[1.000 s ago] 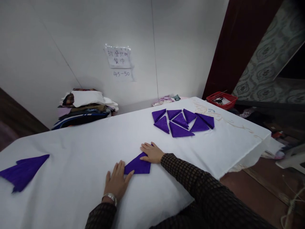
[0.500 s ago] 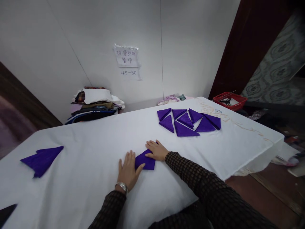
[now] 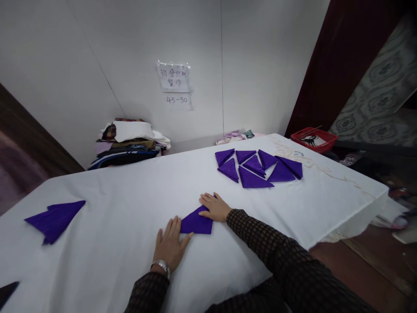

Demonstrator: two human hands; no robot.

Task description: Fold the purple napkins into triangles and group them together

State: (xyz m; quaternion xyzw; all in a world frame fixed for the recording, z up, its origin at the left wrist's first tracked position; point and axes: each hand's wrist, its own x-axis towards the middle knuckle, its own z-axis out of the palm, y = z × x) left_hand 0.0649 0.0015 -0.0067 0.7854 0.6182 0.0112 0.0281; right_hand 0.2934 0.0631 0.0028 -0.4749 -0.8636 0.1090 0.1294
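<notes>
A folded purple napkin [image 3: 197, 222] lies flat on the white tablecloth [image 3: 130, 195] in front of me. My right hand [image 3: 214, 208] rests on its upper right corner with the fingers stretched out. At the napkin's left end is my left hand [image 3: 170, 245], flat and spread, with its fingertips at the napkin's edge. A silver bracelet [image 3: 162, 266] circles the left wrist. Further back to the right, several purple napkins folded into triangles [image 3: 256, 181] lie close together. Another folded purple napkin [image 3: 58, 221] is on the cloth at the left.
A pile of folded clothes [image 3: 130, 145] stands behind the table at the left. A red basket [image 3: 321, 145] with black-handled scissors is beyond the right back corner. A dark piece [image 3: 7, 293] lies at the lower left. A handwritten sign [image 3: 176, 84] hangs on the wall.
My left hand has slid left and toward me, uncovering more of the napkin's left end. My right hand stays on the napkin's upper right corner.
</notes>
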